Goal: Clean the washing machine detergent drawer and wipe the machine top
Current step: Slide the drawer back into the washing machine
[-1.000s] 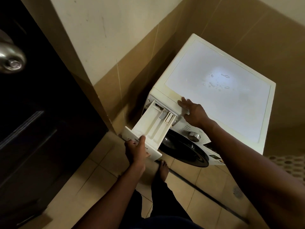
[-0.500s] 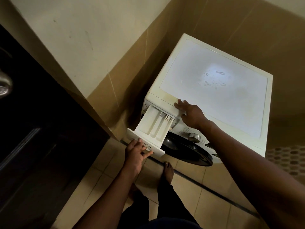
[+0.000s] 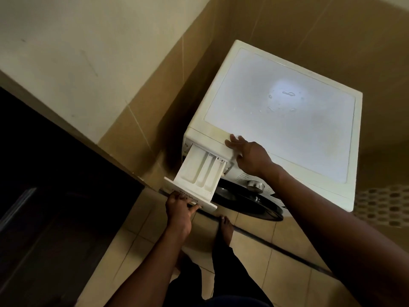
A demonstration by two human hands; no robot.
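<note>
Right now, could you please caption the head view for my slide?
Left hand grips the front of the open detergent drawer; right hand rests on the edge of the washing machine.

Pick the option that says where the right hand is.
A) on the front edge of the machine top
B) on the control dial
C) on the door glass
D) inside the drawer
A: the right hand rests with fingers spread on the front edge of the machine top, just above the pulled-out detergent drawer, whose front the left hand grips.

Dim room; glare patch on machine top (image 3: 285,94); wide-angle distortion.
</note>
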